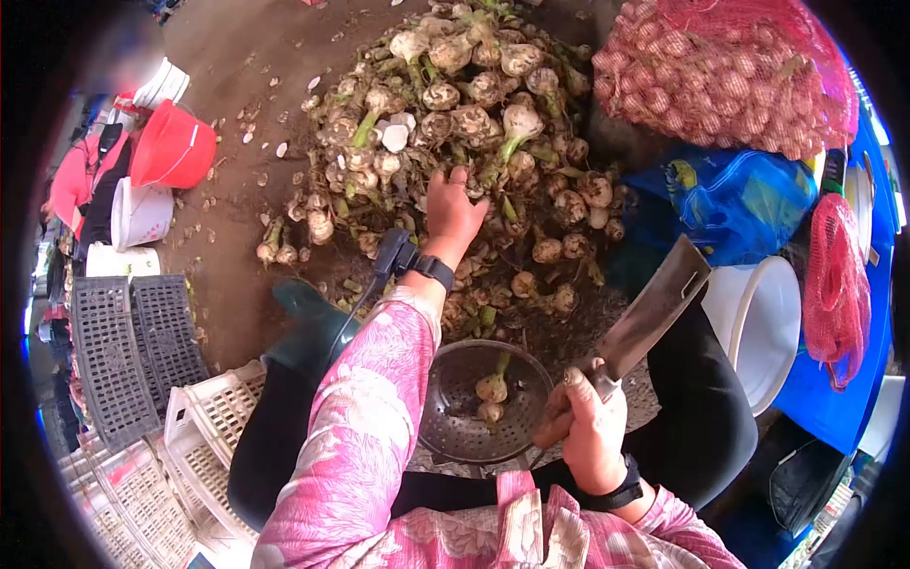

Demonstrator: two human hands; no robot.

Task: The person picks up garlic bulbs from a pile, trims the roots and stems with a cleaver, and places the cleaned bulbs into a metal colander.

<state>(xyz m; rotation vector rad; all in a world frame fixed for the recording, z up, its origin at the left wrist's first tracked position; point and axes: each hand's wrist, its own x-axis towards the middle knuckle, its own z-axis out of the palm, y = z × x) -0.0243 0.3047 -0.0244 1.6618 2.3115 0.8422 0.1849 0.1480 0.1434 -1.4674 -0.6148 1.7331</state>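
Observation:
My left hand (453,213) reaches onto the front of a large heap of pale bulbs (482,90) with green stems and dirty roots. Its fingers are apart, touching the heap, and no bulb is clearly gripped. A wide-bladed cleaver (656,308) is in my right hand (592,422), its handle wrapped by the fingers and its blade slanting up to the right. Between my knees sits a metal colander (445,408), partly behind my right fingers. A couple of bulbs (491,391) with a short stem lie inside it.
At right stand a full red mesh sack (720,81), a blue plastic bag (735,204) and a white bucket (766,327). Plastic crates (213,408), dark perforated baskets (118,356) and a red bucket (173,144) line the left. Another person (90,166) is at far left.

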